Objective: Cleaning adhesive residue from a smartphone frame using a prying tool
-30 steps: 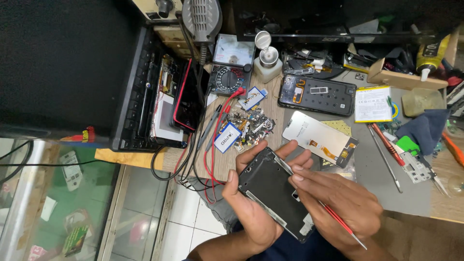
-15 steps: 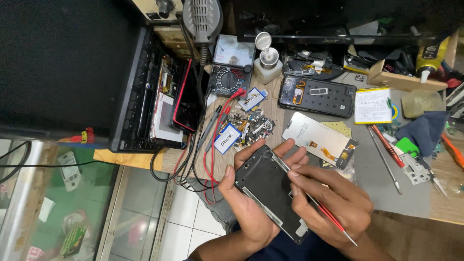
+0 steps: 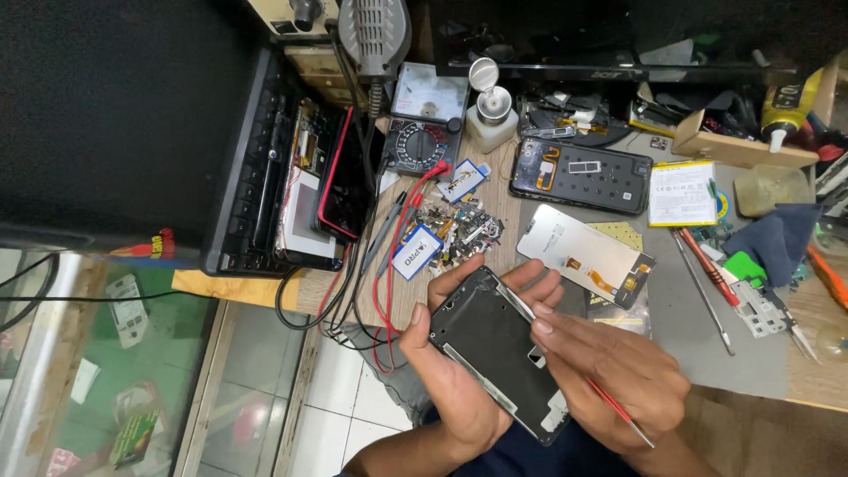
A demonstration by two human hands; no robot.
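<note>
Head view: left hand (image 3: 459, 389) cradles flat black phone frame (image 3: 499, 353).

Bare forearms, bare left hand (image 3: 459, 389), right hand (image 3: 618, 375)

The phone frame (image 3: 497, 352) looks like matt black plastic edged with shiny metal. The mat (image 3: 698, 336) is dull grey rubber on a worn wooden bench (image 3: 238, 287). The cloth (image 3: 777, 238) is soft blue fabric.

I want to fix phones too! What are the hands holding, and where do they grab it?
The left hand cradles a black phone frame from underneath, gripping its long edges. The right hand holds a thin red-handled tool along its shaft, fingers resting on the frame.
</note>
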